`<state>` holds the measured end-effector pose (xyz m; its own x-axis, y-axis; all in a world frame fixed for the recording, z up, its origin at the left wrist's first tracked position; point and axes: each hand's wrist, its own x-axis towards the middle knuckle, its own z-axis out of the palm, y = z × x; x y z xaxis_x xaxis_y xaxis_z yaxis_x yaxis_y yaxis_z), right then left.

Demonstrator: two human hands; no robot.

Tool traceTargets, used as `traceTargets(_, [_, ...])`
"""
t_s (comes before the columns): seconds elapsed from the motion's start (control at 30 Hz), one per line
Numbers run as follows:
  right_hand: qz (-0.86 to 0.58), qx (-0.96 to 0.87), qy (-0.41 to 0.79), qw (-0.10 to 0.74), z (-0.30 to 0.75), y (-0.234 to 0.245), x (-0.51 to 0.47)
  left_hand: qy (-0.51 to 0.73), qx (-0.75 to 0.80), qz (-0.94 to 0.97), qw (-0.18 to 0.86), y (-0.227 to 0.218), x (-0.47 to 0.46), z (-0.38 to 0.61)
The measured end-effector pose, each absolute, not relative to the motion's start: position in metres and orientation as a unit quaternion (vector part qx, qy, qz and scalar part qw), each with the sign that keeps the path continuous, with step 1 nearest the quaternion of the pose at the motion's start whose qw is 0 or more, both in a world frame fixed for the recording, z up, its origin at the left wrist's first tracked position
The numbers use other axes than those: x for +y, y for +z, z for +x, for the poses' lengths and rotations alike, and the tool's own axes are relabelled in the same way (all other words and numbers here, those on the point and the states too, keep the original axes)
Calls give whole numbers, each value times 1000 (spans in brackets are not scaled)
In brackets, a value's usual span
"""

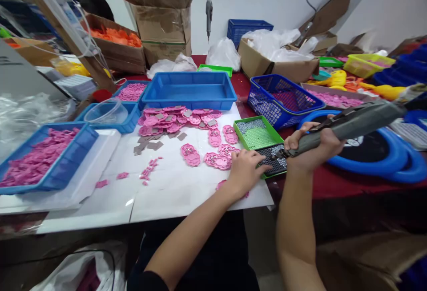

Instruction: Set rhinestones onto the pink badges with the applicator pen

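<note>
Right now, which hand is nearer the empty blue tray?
Left. The left hand rests on the white board just below the pink pieces, straight in front of the blue tray. The right hand, holding the driver, is farther right.

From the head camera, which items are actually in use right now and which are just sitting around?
In use: grey handheld power tool gripped by right hand; left hand on green plastic tray of small screws; pink face-shaped plastic pieces beside it.

Lying about: empty blue plastic bin; blue wire-mesh basket; clear plastic bowl.
</note>
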<state>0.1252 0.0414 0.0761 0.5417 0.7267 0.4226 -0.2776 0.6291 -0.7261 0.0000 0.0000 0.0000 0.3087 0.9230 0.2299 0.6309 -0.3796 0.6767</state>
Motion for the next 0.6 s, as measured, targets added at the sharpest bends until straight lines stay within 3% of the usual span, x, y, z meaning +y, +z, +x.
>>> traceTargets(0.3, [-285, -390, 276, 831, 126, 72, 40, 363, 512, 770, 116, -18, -86, -63])
traceTargets(0.6, [-239, -516, 287, 771, 77, 55, -20, 411, 455, 768, 185, -46, -90, -79])
